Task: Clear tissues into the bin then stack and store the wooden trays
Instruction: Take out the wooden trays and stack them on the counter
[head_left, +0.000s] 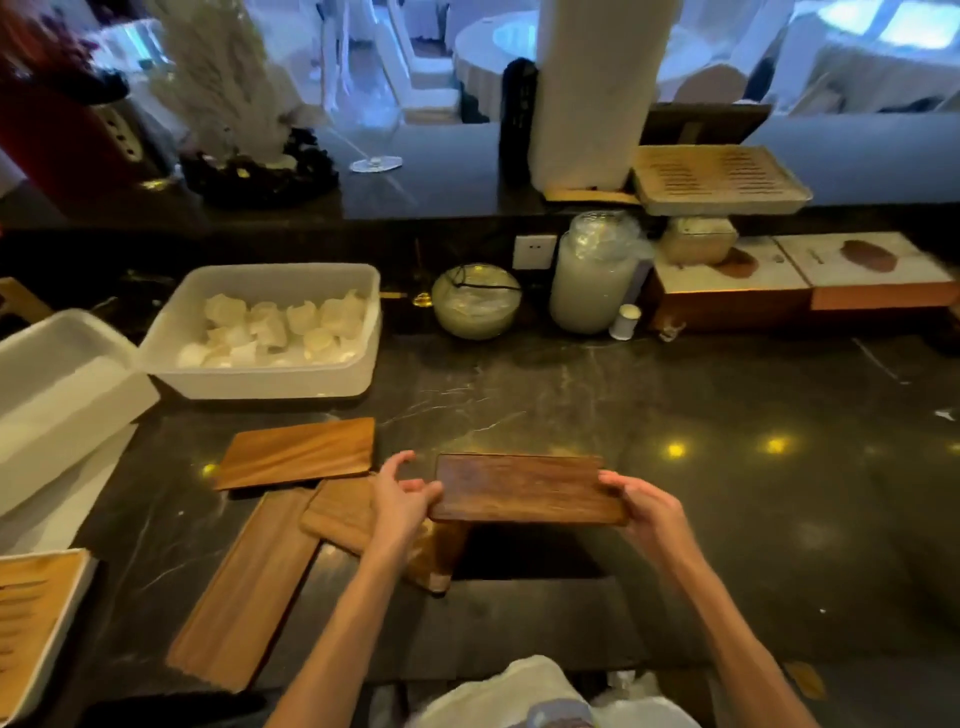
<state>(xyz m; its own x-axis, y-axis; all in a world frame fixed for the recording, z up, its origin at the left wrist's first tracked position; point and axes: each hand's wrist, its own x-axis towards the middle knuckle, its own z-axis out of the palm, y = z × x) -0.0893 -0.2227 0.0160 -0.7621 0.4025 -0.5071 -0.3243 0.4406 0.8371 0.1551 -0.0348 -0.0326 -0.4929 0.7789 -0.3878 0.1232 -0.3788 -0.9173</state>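
Two hands, one dark tray (524, 491) in the air
Left hand (402, 499) and right hand (644, 512) each pinch a short end, holding it up off the counter (675, 395), just right of the lighter trays (296, 452) lying there. Edge-only grip, so it could slip, or land crooked and knock those askew. Glossy dark marble top, white tub (260, 382) back left, dining room with white tables (488, 57) beyond.

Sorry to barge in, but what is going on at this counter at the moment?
A person holds a dark wooden tray by its short ends, left hand on one, right hand on the other, just above the dark counter. To its left a wide tray, a long tray and a small tray lie loose, not yet stacked. A white tub behind them holds crumpled white pieces.
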